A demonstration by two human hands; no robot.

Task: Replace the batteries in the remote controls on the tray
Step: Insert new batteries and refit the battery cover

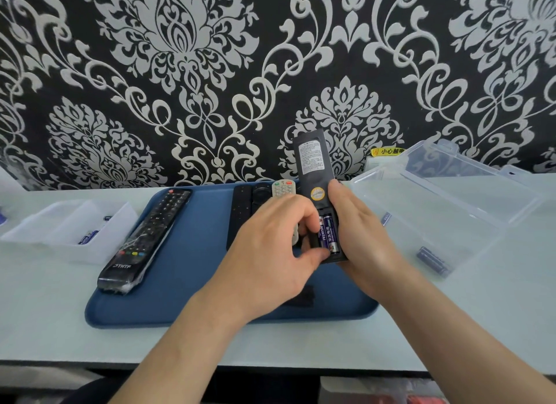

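**Both hands on the open remote, above the tray**

From my feed, the right hand (364, 241) grips the black remote (314, 162) by its lower right edge. Its fingers (336, 190) are wrapped around the casing, and the remote stands nearly upright with its back toward the camera, held over the blue tray (195, 271).

The battery bay is uncovered, with two blue batteries (328, 232) seated side by side in it. The left hand (270, 253) is curled tight against the bay. I see its thumb at the lower end of the left-side cell and its bent forefinger at the upper end, pinching it.

On the tray lie a long black remote (144, 238), a flat dark remote (243, 205) and a pale grey remote (282, 188). On the desk (45, 313), a white bin (60, 223) sits left of the tray. To the right, an open clear box (436, 211) holds one spare battery (431, 259).
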